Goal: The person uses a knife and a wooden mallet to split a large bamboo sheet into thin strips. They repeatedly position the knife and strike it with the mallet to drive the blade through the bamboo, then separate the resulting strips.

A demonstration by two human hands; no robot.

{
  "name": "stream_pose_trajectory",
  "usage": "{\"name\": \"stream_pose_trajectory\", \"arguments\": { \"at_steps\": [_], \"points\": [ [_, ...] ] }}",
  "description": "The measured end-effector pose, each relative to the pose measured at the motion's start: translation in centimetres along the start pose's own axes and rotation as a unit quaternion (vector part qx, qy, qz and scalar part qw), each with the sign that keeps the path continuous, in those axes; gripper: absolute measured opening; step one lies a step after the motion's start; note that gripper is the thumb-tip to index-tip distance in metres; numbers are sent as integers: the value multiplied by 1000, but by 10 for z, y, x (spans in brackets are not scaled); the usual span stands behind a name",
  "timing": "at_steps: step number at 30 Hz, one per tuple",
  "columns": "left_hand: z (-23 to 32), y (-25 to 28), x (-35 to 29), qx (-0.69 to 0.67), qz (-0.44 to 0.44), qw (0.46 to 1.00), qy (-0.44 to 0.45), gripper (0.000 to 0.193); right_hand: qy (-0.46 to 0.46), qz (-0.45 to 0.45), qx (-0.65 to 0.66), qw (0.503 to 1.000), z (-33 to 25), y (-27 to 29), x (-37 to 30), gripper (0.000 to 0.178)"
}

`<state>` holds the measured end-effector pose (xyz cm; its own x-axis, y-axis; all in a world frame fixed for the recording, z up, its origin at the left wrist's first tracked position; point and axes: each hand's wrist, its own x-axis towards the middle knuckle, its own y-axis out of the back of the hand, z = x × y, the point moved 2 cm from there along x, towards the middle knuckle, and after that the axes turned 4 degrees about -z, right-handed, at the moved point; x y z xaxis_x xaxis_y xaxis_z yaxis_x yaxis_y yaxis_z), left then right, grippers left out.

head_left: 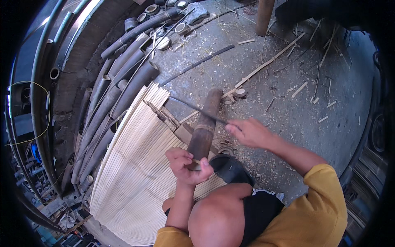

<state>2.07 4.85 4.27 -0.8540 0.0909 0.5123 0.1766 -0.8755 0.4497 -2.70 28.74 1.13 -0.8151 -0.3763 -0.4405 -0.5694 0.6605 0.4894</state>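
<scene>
A brown bamboo tube [201, 138] slants away from me, its near end at my left hand. My left hand [188, 168] is closed around that end, thumb and fingers curled at its rim. In my right hand [252, 132] is a long, narrow, dark blade [197, 108]. It lies slantwise across the upper side of the tube, its tip pointing to the far left. I cannot tell whether blade and tube touch. My right fingers hide the handle. Left of the tube, a broad mat of pale slats [135, 160] reaches close to my left hand.
Several dark bamboo poles [98, 119] are stacked at the left. A black container [231, 166] stands just right of the tube. Shavings and thin strips [299, 89] litter the concrete floor [329, 136]. A brown post [263, 18] rises at the far side.
</scene>
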Motion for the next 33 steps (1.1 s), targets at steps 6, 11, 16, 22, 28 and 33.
{"name": "stream_pose_trajectory", "arguments": {
  "at_steps": [6,11,16,22,28,33],
  "points": [
    [-4,0,6,1,-51,998,-40,45,75,-25,12,997,-13,-3,-16,44],
    [-9,4,12,21,-125,986,-108,46,52,-56,-49,996,-14,8,-18,44],
    [-6,7,6,-1,-157,982,-106,41,-19,-57,-49,997,2,15,-7,44],
    [-15,15,2,1,-191,972,-136,42,20,-5,-45,999,11,-10,-10,41],
    [-20,22,-21,7,-65,989,133,52,-117,160,76,977,97,-34,10,49],
    [-23,30,-62,-283,100,794,529,46,-144,248,28,957,150,-58,34,60]
  ]
}}
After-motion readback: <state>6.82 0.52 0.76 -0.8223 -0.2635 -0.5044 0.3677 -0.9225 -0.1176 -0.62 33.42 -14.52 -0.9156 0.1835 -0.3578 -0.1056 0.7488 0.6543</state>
